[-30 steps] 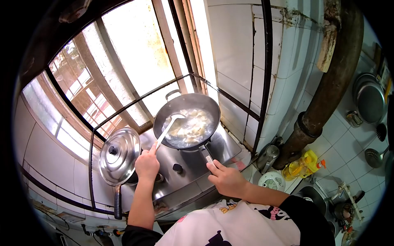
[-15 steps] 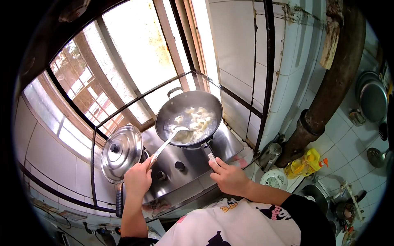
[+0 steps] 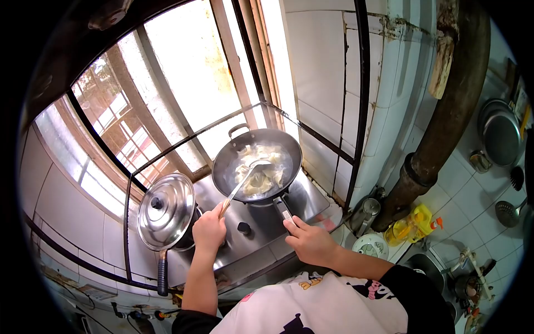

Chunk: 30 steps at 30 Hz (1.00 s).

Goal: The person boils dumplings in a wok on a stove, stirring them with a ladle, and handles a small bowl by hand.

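A deep grey wok [image 3: 227, 153] stands on the right side of the steel gas stove [image 3: 261, 227]. Pale dumplings [image 3: 271, 181] lie in cloudy, steaming water inside it. My left hand [image 3: 209, 230] is closed around the grip of a metal spatula [image 3: 240, 188], whose blade rests among the dumplings near the wok's middle. With my right hand [image 3: 312, 242] I grip the wok's handle [image 3: 284, 208], which points toward me. The handle's end is hidden in my fingers.
A lidded pan [image 3: 166, 214] with a black handle sits on the stove's left side. Black metal frame bars [image 3: 192, 135] surround the stove. On the right are a thick brown pipe [image 3: 445, 131], a yellow oil bottle [image 3: 417, 221], a patterned plate [image 3: 369, 246] and a sink [image 3: 424, 263].
My left hand has moved right and slightly forward, sweeping the spatula blade from the wok's near side toward its middle. The dumplings have shifted. My right hand keeps its grip.
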{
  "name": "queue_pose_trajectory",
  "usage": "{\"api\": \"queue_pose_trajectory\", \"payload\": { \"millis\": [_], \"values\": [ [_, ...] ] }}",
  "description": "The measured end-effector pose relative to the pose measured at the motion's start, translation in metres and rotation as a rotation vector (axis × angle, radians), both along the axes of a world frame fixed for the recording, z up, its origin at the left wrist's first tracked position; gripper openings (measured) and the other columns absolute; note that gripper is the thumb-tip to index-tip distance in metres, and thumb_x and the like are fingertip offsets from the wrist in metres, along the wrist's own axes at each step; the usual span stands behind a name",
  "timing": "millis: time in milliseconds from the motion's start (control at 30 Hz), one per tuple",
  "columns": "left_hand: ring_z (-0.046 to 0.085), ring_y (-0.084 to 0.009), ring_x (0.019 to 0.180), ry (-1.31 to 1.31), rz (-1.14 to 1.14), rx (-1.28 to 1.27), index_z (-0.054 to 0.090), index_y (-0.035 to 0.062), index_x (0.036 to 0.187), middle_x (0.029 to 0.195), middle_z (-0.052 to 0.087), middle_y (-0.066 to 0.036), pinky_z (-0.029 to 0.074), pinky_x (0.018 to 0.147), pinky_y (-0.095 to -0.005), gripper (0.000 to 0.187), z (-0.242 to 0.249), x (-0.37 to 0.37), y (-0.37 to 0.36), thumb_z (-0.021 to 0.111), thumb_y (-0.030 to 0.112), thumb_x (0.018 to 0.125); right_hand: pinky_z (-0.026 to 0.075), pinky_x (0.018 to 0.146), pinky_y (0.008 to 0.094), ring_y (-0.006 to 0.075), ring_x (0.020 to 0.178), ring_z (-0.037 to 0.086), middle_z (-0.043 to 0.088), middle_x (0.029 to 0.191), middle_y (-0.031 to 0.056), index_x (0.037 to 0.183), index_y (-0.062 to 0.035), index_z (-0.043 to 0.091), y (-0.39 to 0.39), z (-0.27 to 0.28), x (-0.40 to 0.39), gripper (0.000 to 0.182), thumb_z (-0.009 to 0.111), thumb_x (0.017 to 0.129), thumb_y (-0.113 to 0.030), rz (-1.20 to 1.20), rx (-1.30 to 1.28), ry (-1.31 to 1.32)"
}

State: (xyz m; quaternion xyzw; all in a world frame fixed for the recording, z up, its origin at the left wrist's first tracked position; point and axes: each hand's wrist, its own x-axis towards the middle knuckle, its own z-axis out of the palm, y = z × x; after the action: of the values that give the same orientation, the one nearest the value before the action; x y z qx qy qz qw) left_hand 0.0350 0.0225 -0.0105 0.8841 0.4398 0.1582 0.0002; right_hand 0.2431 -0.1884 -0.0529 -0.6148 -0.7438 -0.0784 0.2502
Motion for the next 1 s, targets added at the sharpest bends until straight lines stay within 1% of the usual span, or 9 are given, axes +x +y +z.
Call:
{"api": "queue_pose_trajectory", "payload": {
  "millis": [133, 267, 333, 433, 533, 733, 833, 867, 1000],
  "values": [
    [0.067, -0.0357, 0.083, -0.045, 0.019, 0.032, 0.062, 0.0198, 0.128, 0.089, 0.067, -0.014, 0.054, 0.074, -0.0466, 0.043, -0.018, 0.013, 0.014, 0.064, 0.018, 0.085, 0.056, 0.082, 0.0371, 0.0388, 0.121, 0.056, 0.057, 0.129, 0.0235, 0.081, -0.0036, 0.06, 0.0, 0.001, 0.0, 0.005, 0.06, 0.076, -0.005, 0.015, 0.03, -0.009],
    [0.067, -0.0358, 0.084, -0.072, 0.031, 0.021, 0.061, 0.0181, 0.129, 0.092, 0.068, -0.015, 0.053, 0.075, -0.0462, 0.044, -0.022, 0.019, 0.021, 0.064, 0.019, 0.085, 0.056, 0.083, 0.0371, 0.0393, 0.121, 0.056, 0.057, 0.13, 0.024, 0.082, -0.0035, 0.06, 0.0, 0.0, -0.001, 0.006, 0.06, 0.076, -0.005, 0.01, 0.01, -0.003],
    [0.067, -0.0364, 0.088, -0.118, 0.025, -0.012, 0.06, 0.0169, 0.13, 0.097, 0.069, -0.016, 0.053, 0.078, -0.0459, 0.046, -0.026, 0.017, 0.024, 0.065, 0.02, 0.085, 0.056, 0.083, 0.0372, 0.0395, 0.121, 0.056, 0.057, 0.13, 0.0244, 0.082, -0.0033, 0.06, 0.0, -0.001, 0.0, 0.006, 0.06, 0.076, -0.005, 0.012, 0.014, 0.003],
    [0.066, -0.0382, 0.094, -0.283, 0.028, -0.119, 0.059, 0.014, 0.132, 0.106, 0.069, -0.019, 0.052, 0.082, -0.0459, 0.048, -0.034, 0.008, 0.023, 0.065, 0.02, 0.085, 0.056, 0.083, 0.0375, 0.04, 0.121, 0.056, 0.056, 0.131, 0.0249, 0.082, -0.003, 0.06, 0.001, -0.002, 0.0, 0.006, 0.06, 0.076, -0.004, 0.017, 0.026, 0.008],
    [0.065, -0.0401, 0.099, -0.398, 0.001, -0.141, 0.058, 0.0108, 0.133, 0.111, 0.067, -0.022, 0.051, 0.085, -0.0459, 0.048, -0.04, -0.001, 0.017, 0.064, 0.019, 0.086, 0.053, 0.09, 0.0396, 0.0381, 0.12, 0.058, 0.058, 0.131, 0.0217, 0.084, -0.0051, 0.06, 0.0, -0.001, -0.001, 0.008, 0.062, 0.076, -0.005, -0.009, 0.017, 0.003],
    [0.064, -0.0412, 0.101, -0.51, -0.007, -0.19, 0.056, 0.0083, 0.134, 0.113, 0.065, -0.024, 0.051, 0.087, -0.0451, 0.046, -0.06, -0.016, 0.009, 0.061, 0.019, 0.09, 0.054, 0.089, 0.0393, 0.0379, 0.117, 0.06, 0.058, 0.131, 0.0215, 0.082, -0.0056, 0.059, 0.0, 0.002, -0.003, 0.007, 0.062, 0.077, -0.004, -0.019, 0.009, 0.019],
    [0.064, -0.041, 0.102, -0.513, 0.011, -0.22, 0.054, 0.0089, 0.136, 0.113, 0.065, -0.025, 0.051, 0.088, -0.045, 0.047, -0.068, -0.019, 0.005, 0.059, 0.019, 0.091, 0.054, 0.087, 0.0386, 0.0367, 0.117, 0.061, 0.059, 0.13, 0.0202, 0.082, -0.0062, 0.059, 0.0, 0.001, -0.003, 0.007, 0.062, 0.076, -0.004, -0.032, 0.001, 0.005],
    [0.064, -0.0416, 0.1, -0.49, 0.004, -0.189, 0.052, 0.0097, 0.138, 0.111, 0.065, -0.025, 0.051, 0.086, -0.0463, 0.047, -0.07, -0.02, 0.004, 0.058, 0.019, 0.092, 0.054, 0.087, 0.0385, 0.0364, 0.116, 0.061, 0.059, 0.13, 0.0196, 0.082, -0.0064, 0.059, 0.0, 0.001, -0.003, 0.007, 0.062, 0.076, -0.004, -0.031, 0.006, -0.001],
    [0.066, -0.0418, 0.091, -0.355, 0.084, -0.224, 0.053, 0.0119, 0.138, 0.106, 0.067, -0.023, 0.052, 0.079, -0.0493, 0.047, -0.051, -0.021, -0.008, 0.057, 0.019, 0.092, 0.055, 0.085, 0.038, 0.0353, 0.115, 0.061, 0.059, 0.13, 0.0178, 0.082, -0.0071, 0.059, 0.001, 0.002, -0.003, 0.009, 0.064, 0.076, -0.004, -0.027, 0.017, -0.02]
  ]
}}
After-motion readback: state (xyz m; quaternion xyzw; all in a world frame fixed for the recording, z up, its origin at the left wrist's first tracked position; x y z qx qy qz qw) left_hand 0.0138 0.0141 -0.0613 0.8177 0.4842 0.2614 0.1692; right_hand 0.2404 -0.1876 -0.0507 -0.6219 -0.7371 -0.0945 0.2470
